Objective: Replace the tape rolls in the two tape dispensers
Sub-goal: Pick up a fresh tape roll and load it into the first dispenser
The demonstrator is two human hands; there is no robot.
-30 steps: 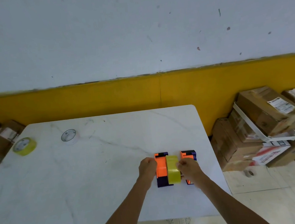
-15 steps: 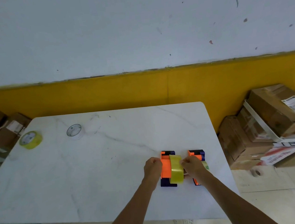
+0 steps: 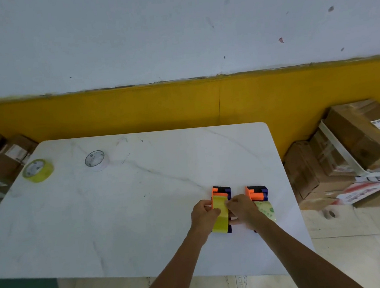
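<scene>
Down near the right front part of the white marble worktop, two orange and dark blue tape dispensers stood side by side, just apart. Both hands worked at the left dispenser, which carried a yellow tape roll. The left hand had its grip closed on the left side of that roll, fingers curled around its edge. The right hand pinched the roll from the right side with thumb and fingertips, its grip closed on the same roll, and part of it lay between the two dispensers. How deep the roll sat in the left dispenser could not be told, since the hands covered its sides.

The right dispenser held a pale, see-through tape roll, half hidden behind the right wrist.

Well apart from these, near the far left corner of the worktop, lay a second yellow tape roll flat on its side, and near it, further in, a white tape roll, also flat. Cardboard boxes were stacked on the floor to the right of the worktop, against the yellow wall band.
</scene>
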